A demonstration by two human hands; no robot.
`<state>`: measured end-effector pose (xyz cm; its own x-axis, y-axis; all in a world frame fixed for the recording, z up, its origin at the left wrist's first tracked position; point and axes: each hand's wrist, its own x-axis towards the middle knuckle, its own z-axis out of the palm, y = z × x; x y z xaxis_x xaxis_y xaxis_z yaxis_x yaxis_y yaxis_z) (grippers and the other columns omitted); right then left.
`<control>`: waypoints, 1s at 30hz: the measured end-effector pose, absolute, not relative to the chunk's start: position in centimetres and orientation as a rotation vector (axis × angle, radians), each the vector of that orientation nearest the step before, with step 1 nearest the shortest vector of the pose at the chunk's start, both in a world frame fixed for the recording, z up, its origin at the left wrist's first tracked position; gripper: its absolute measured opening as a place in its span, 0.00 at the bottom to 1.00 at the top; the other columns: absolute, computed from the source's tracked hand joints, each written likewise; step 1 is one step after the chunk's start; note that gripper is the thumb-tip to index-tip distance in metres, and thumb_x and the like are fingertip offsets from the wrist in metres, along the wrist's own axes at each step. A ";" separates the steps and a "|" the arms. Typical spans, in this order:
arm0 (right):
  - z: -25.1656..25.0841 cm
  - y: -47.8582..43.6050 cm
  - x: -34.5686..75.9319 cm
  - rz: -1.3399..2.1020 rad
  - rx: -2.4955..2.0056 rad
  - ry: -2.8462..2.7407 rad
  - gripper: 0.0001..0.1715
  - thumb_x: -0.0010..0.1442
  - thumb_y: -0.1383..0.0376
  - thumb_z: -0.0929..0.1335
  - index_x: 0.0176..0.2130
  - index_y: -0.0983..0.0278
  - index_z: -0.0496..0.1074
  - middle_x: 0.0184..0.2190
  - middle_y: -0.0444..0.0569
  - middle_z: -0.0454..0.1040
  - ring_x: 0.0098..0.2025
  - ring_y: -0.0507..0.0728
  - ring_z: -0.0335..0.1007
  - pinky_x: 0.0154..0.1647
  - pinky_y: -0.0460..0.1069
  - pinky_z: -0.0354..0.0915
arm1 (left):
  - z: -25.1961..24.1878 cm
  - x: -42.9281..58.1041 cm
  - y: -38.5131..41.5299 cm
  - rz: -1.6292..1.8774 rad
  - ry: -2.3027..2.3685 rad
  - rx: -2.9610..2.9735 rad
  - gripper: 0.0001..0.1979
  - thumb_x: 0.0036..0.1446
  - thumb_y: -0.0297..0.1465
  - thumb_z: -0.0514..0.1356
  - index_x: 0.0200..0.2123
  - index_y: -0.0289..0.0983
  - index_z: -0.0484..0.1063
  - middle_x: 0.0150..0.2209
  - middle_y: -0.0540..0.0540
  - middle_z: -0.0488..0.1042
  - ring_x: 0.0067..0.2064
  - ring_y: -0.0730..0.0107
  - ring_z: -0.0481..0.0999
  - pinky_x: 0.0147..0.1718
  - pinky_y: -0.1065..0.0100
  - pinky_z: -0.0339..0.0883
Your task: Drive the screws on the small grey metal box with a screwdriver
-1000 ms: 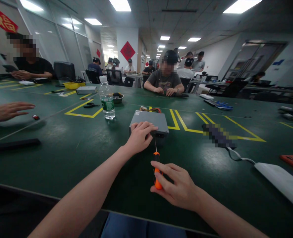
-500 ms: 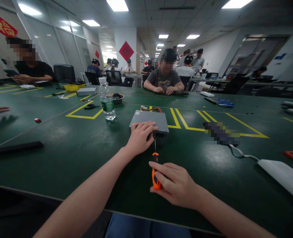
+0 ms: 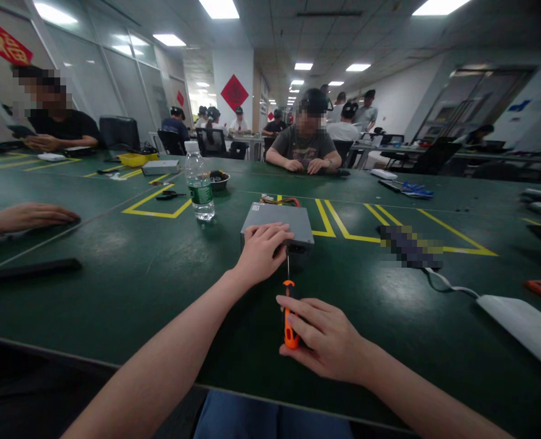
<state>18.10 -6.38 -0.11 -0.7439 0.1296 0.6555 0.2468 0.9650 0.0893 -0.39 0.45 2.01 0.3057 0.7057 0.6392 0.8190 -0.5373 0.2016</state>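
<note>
A grey metal computer power supply [image 3: 282,218] lies on the green table, its bundle of wires at the far side. My left hand [image 3: 263,251] is closed over its near left part, fingers across the top, bracing it. My right hand [image 3: 322,335] grips the orange and black handle of a screwdriver [image 3: 290,326] between thumb and fingers. Its thin shaft points away from me, up to the near face of the power supply, beside the socket. The tip, close to my left fingers, is too small to make out.
Beyond the power supply stand a water bottle [image 3: 200,192] and a metal bowl [image 3: 219,179]. A co-worker's hand [image 3: 41,214] rests on the table at left, above a black bar [image 3: 32,269]. A white power strip [image 3: 521,326] lies at right. Another person sits opposite.
The screwdriver handle has turned a little in my right fingers, showing more orange. My left hand stays put. The co-worker's hand at left has reached further in, over where a small red object lay.
</note>
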 end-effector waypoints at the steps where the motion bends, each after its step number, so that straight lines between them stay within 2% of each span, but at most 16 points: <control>1: -0.1 -6.3 18.1 -0.193 -0.274 -2.415 0.16 0.61 0.59 0.64 0.44 0.69 0.62 0.46 0.63 0.71 0.45 0.57 0.71 0.42 0.51 0.70 | 2.0 -0.4 0.4 -1.046 -1.415 -2.403 0.13 0.57 0.27 0.53 0.45 0.44 0.68 0.54 0.50 0.69 0.56 0.66 0.65 0.51 0.59 0.50; 4: 0.2 -6.4 18.2 -0.150 -0.305 -2.452 0.20 0.63 0.58 0.61 0.49 0.70 0.61 0.47 0.65 0.69 0.49 0.59 0.69 0.44 0.52 0.70 | 2.0 -0.4 0.4 -1.045 -1.407 -2.406 0.13 0.57 0.27 0.53 0.45 0.44 0.68 0.54 0.51 0.69 0.56 0.66 0.65 0.51 0.59 0.50; 6: 0.5 -6.5 18.2 -0.198 -0.305 -2.501 0.19 0.64 0.60 0.60 0.50 0.69 0.63 0.47 0.64 0.69 0.50 0.59 0.68 0.44 0.52 0.70 | 2.1 -0.4 0.4 -1.040 -1.408 -2.409 0.13 0.57 0.27 0.53 0.45 0.44 0.68 0.54 0.51 0.69 0.57 0.65 0.64 0.51 0.59 0.50; 11: 0.4 -6.5 18.3 -0.307 -0.264 -2.356 0.14 0.60 0.61 0.65 0.42 0.69 0.65 0.43 0.64 0.72 0.43 0.59 0.72 0.37 0.51 0.71 | 2.1 -0.5 0.4 -1.018 -1.420 -2.420 0.13 0.58 0.27 0.53 0.46 0.44 0.67 0.55 0.50 0.69 0.57 0.65 0.64 0.51 0.58 0.50; 17: 0.1 -6.3 18.5 -0.273 -0.274 -2.337 0.16 0.61 0.60 0.64 0.45 0.69 0.62 0.43 0.64 0.73 0.42 0.57 0.73 0.37 0.50 0.71 | 2.1 -0.7 0.3 -1.005 -1.404 -2.438 0.14 0.58 0.27 0.52 0.47 0.44 0.67 0.55 0.50 0.68 0.58 0.65 0.63 0.51 0.58 0.50; 24: 0.9 -6.8 20.2 -0.436 -0.204 -2.326 0.15 0.58 0.64 0.64 0.42 0.73 0.68 0.37 0.61 0.74 0.39 0.57 0.73 0.33 0.49 0.71 | 2.1 -0.7 0.3 -1.019 -1.401 -2.437 0.14 0.58 0.27 0.52 0.47 0.44 0.67 0.55 0.50 0.68 0.57 0.65 0.63 0.51 0.58 0.50; 30: 1.1 -6.6 21.1 -0.447 -0.285 -2.292 0.14 0.56 0.66 0.65 0.42 0.71 0.69 0.39 0.60 0.73 0.38 0.57 0.72 0.33 0.49 0.71 | 2.0 -0.7 0.3 -1.033 -1.396 -2.439 0.13 0.58 0.28 0.52 0.47 0.44 0.66 0.55 0.49 0.68 0.57 0.65 0.64 0.51 0.58 0.50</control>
<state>21.13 -6.62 1.12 -0.6795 0.0662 0.7307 0.3361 0.9133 0.2299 -0.73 0.35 2.04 0.3307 0.7049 0.6275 0.8062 -0.5567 0.2005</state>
